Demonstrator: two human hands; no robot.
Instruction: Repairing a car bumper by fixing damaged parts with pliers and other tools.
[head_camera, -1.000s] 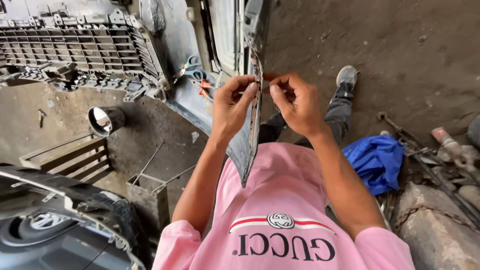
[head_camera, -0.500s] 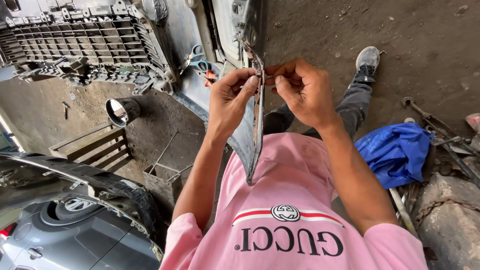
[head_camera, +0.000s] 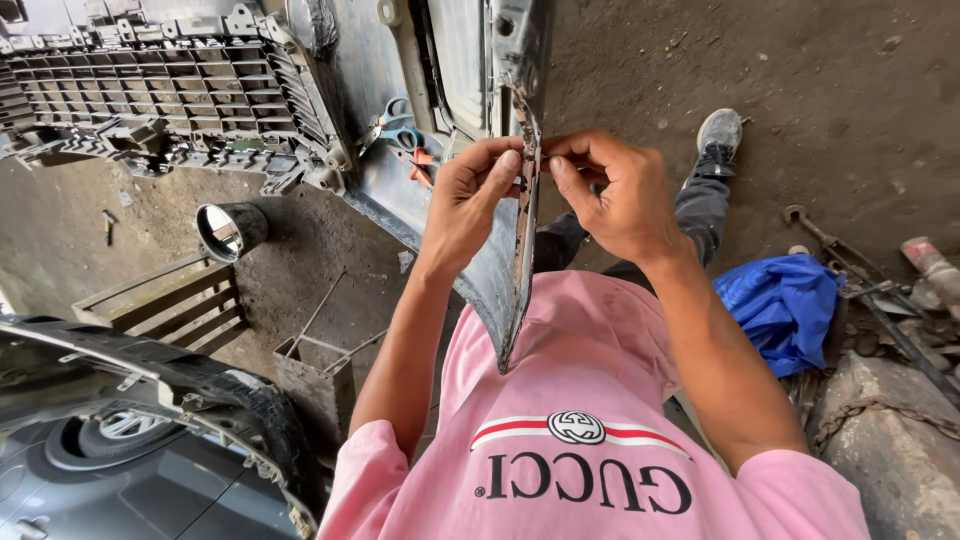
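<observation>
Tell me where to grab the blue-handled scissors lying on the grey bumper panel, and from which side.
Take the scissors by the blue handle loops, coming from above on the grille side. The loops lie flat and exposed on the panel; the other end is crowded by an orange-handled tool and the left hand.

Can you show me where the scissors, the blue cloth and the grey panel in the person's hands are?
scissors (head_camera: 398, 122): head view, on the blue handles.
blue cloth (head_camera: 780, 305): head view, middle of the crumpled heap.
grey panel (head_camera: 524, 230): head view, on its thin near edge between both hands.
</observation>
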